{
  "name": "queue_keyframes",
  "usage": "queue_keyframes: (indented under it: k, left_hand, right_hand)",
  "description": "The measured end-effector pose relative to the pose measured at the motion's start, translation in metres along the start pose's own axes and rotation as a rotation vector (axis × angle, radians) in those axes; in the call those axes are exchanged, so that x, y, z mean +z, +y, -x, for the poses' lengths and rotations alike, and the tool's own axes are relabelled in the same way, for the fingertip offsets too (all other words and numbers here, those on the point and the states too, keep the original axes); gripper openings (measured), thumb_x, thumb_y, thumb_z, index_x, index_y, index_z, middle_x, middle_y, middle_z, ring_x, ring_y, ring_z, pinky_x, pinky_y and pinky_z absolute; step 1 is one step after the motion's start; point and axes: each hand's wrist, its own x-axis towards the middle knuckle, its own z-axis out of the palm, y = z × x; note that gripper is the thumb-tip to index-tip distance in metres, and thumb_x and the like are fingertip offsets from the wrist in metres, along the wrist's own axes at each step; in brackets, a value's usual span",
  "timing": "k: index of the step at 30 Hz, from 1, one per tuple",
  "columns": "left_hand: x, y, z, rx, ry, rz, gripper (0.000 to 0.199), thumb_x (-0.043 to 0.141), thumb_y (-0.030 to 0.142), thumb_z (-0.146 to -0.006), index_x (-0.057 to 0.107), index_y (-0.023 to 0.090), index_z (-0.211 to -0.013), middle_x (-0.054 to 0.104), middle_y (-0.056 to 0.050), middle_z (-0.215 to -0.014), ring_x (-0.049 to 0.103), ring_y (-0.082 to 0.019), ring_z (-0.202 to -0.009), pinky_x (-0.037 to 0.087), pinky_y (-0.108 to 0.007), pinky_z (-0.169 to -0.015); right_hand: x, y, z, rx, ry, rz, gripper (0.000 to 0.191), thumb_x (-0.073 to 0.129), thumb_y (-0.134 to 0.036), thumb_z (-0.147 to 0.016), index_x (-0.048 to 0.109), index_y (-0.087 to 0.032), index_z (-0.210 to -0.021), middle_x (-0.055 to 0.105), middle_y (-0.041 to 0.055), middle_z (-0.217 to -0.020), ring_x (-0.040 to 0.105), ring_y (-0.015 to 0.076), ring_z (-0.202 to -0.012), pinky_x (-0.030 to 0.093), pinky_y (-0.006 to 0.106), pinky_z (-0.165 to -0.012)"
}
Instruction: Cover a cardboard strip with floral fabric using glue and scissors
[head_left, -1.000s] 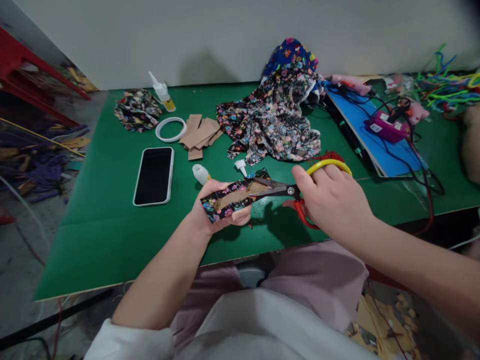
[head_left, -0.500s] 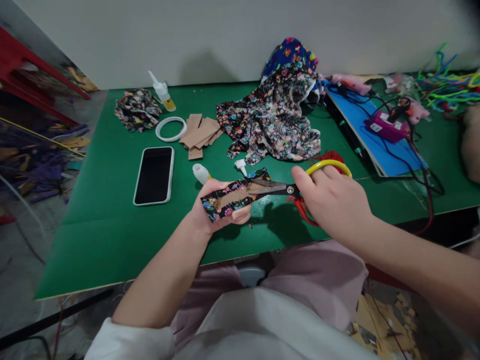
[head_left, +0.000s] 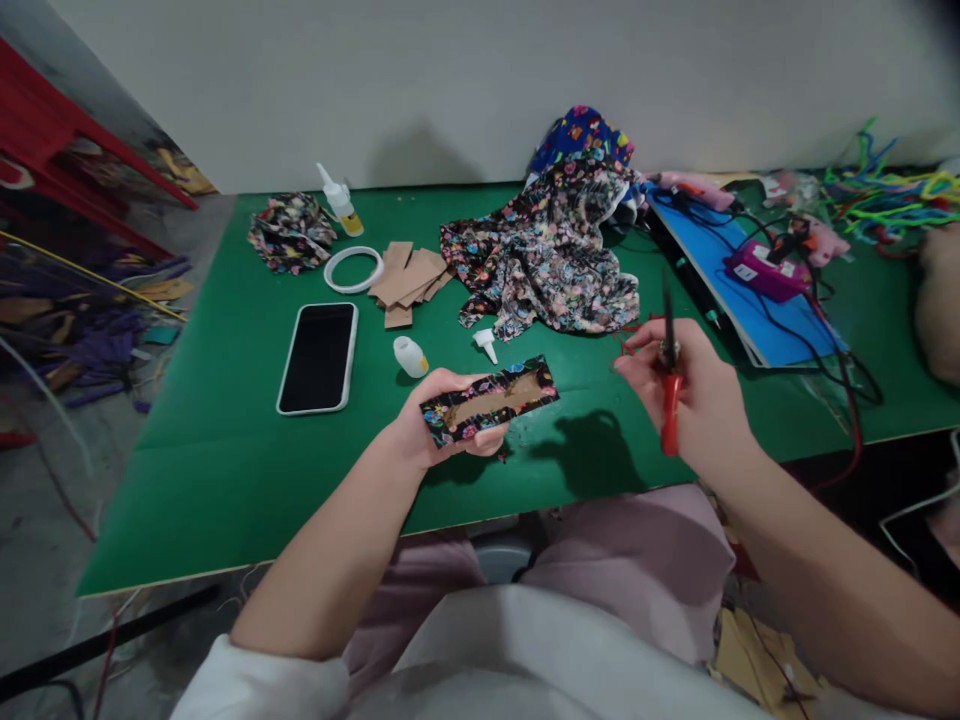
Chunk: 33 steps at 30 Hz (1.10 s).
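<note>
My left hand (head_left: 427, 420) is closed on a cardboard strip (head_left: 491, 402) whose edges are wrapped in dark floral fabric, bare cardboard showing along its middle. Over the table to the right, my right hand (head_left: 686, 390) holds scissors (head_left: 670, 400), their dark blades pointing away from me and a red handle loop hanging below. The scissors are apart from the strip. Just beyond my left hand stand an uncapped white bottle (head_left: 409, 356) and a white nozzle cap (head_left: 486, 344). Floral fabric (head_left: 555, 250) lies crumpled farther back.
On the green table (head_left: 210, 470) are a phone (head_left: 318, 358), a white ring (head_left: 354, 270), cardboard pieces (head_left: 409, 282), a yellow-labelled bottle (head_left: 342, 205) and a bunched cloth (head_left: 292, 232). At the right lie a blue folder (head_left: 787, 335), a purple device (head_left: 766, 272) and cables.
My right hand has pulled the scissors away from the strip to the right and turned them upward. The strip stays in my left hand. The view has shifted slightly.
</note>
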Motion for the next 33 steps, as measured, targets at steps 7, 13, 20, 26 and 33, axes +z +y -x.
queue_keyframes:
  k: [7,13,20,26,33]
  left_hand:
    - [-0.004,-0.001,-0.001,-0.023,-0.033,0.031,0.041,0.043,0.038,-0.071,0.057,0.006,-0.092,0.045,0.000,-0.042,0.036,-0.011,-0.038,0.024,-0.022,-0.040]
    - [-0.006,0.000,-0.001,-0.013,-0.047,0.045,0.041,0.043,0.038,-0.071,0.058,0.005,-0.091,0.045,0.000,-0.042,0.035,-0.011,-0.037,0.023,-0.022,-0.038]
    - [-0.004,0.000,-0.001,0.018,0.001,-0.003,0.033,0.043,0.035,-0.072,0.057,0.008,-0.084,0.044,0.000,-0.042,0.036,-0.010,-0.037,0.024,-0.022,-0.040]
    - [-0.004,-0.001,-0.001,0.027,0.032,-0.072,0.038,0.043,0.037,-0.071,0.058,0.006,-0.086,0.042,0.000,-0.042,0.037,-0.011,-0.038,0.024,-0.022,-0.040]
    - [-0.006,-0.001,-0.001,0.029,0.006,-0.083,0.038,0.043,0.038,-0.070,0.058,0.007,-0.086,0.044,0.000,-0.043,0.037,-0.011,-0.038,0.025,-0.022,-0.041]
  right_hand:
    - [0.031,-0.013,-0.001,0.114,-0.388,-0.652,0.027,0.062,-0.035,-0.072,0.041,-0.024,-0.086,0.058,-0.0017,-0.077,0.060,0.0128,-0.064,0.048,0.023,-0.045]
    - [0.042,-0.014,0.005,0.184,-0.339,-0.766,0.020,0.058,-0.029,-0.075,0.042,-0.024,-0.084,0.052,-0.0049,-0.071,0.060,0.0108,-0.057,0.053,0.025,-0.051]
    - [0.045,-0.013,0.010,0.181,-0.268,-0.737,0.021,0.060,-0.025,-0.072,0.042,-0.024,-0.083,0.048,-0.0045,-0.070,0.055,0.0092,-0.057,0.051,0.023,-0.050]
    - [0.045,-0.017,0.013,0.099,-0.203,-0.587,0.021,0.059,-0.023,-0.072,0.043,-0.022,-0.084,0.050,-0.0033,-0.075,0.053,0.0087,-0.064,0.049,0.024,-0.060]
    - [0.045,-0.020,0.016,0.027,-0.168,-0.440,0.020,0.055,-0.021,-0.072,0.042,-0.022,-0.088,0.051,-0.0031,-0.076,0.052,0.0077,-0.062,0.045,0.021,-0.059]
